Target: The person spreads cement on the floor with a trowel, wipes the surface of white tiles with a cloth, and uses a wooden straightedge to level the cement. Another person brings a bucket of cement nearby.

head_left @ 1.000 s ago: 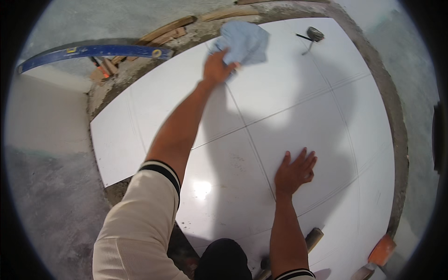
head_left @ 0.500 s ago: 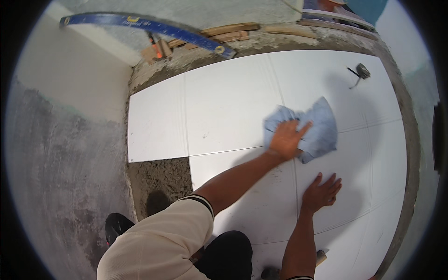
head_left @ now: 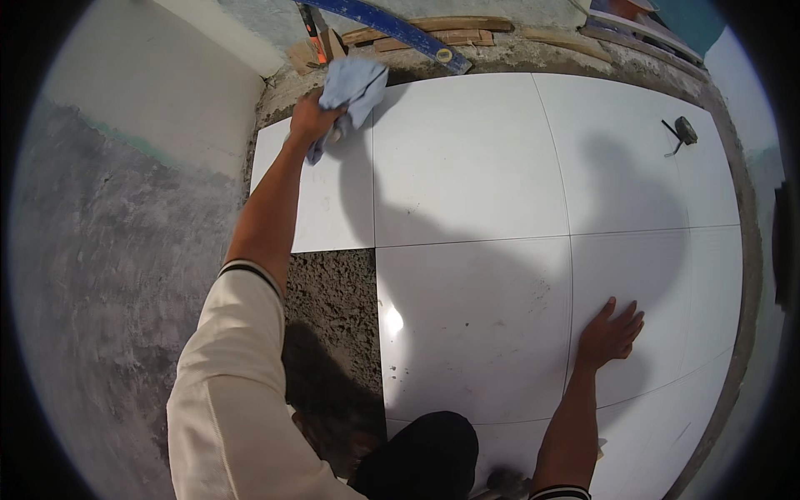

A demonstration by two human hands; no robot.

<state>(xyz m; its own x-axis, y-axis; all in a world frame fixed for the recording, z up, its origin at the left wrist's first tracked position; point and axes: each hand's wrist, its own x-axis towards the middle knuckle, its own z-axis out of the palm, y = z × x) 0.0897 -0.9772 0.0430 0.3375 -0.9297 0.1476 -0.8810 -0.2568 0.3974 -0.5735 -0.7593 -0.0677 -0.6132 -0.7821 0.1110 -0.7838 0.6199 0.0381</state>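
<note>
My left hand [head_left: 312, 118] reaches to the far left corner of the tiled floor. Its fingers are closed on a bunched light-blue cloth [head_left: 355, 87], which hangs over the far edge of the white tiles [head_left: 471, 158]. Part of the cloth drops beside the hand onto the corner tile. On the right, my right hand [head_left: 612, 333] rests on a white tile with its fingers spread and nothing in it. Small dark specks lie on the middle tile in front of me.
Rough grey mortar [head_left: 337, 308] shows in an untiled gap at left. Along the far side lie a blue spirit level [head_left: 392, 29], an orange-and-black handled tool [head_left: 314, 35] and wooden strips [head_left: 450, 32]. A dark tape measure [head_left: 685, 131] sits at far right. A grey wall [head_left: 125, 275] rises at left.
My left hand has carried the cloth from the middle of the tiles to the far left corner, and the cloth is now bunched. The right hand stays on its tile; the view has shifted.
</note>
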